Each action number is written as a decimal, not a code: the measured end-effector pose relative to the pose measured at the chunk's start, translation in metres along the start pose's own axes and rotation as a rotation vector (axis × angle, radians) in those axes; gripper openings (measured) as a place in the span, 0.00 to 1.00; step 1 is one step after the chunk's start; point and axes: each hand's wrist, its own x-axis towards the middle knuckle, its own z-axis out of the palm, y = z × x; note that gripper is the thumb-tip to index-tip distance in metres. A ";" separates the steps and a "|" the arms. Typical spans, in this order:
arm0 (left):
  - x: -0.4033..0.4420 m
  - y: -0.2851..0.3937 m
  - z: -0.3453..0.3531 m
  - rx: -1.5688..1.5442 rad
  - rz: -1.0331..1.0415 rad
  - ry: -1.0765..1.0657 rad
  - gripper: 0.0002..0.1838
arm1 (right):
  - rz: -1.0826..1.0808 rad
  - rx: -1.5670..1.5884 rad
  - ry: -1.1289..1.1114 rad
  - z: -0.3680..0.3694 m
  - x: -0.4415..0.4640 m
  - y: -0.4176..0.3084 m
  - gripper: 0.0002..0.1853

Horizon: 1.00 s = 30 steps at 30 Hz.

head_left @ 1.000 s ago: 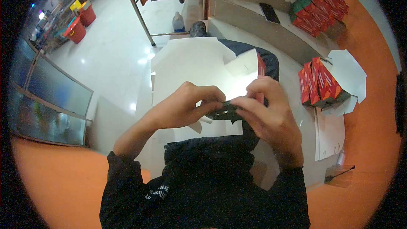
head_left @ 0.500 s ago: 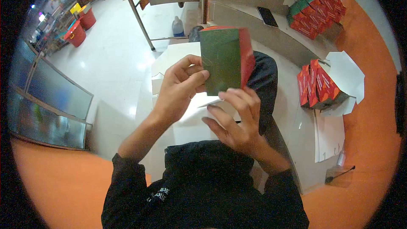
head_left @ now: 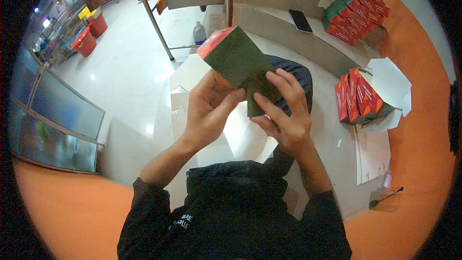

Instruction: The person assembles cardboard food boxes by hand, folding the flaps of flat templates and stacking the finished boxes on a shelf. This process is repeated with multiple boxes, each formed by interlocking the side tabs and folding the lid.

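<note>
A green and red cardboard box (head_left: 236,58) is held up tilted in front of me, its dark green side facing me and a red side at the upper left. A white flap (head_left: 248,130) hangs open at its lower end. My left hand (head_left: 211,103) grips the box's lower left edge, thumb against the green side and the other fingers partly hidden behind. My right hand (head_left: 286,106) is closed on the lower right part, fingers lying over the green panel and thumb near the white flap.
Folded red and green boxes (head_left: 356,9) stand in rows on the step at upper right. More red boxes (head_left: 361,94) sit in an open white carton at right, above flat white card sheets (head_left: 373,154). A black phone (head_left: 300,20) lies on the step. Red buckets (head_left: 85,42) stand far left.
The box has turned from nearly upright to tilted, its top swinging left. My right hand has moved up onto the green panel, and the white flap shows more.
</note>
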 end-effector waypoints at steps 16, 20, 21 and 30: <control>-0.010 -0.009 -0.005 0.762 0.392 -0.087 0.15 | 0.333 0.229 0.082 -0.012 -0.003 0.012 0.33; 0.008 0.022 -0.019 1.309 0.784 -0.058 0.31 | 0.379 0.546 -0.152 -0.040 0.003 0.027 0.32; 0.014 0.019 -0.024 1.092 0.616 -0.139 0.34 | 0.423 0.661 -0.227 -0.047 0.007 0.029 0.31; 0.032 -0.047 -0.052 0.410 -0.263 -0.053 0.38 | 0.685 0.063 0.309 -0.060 -0.003 0.069 0.12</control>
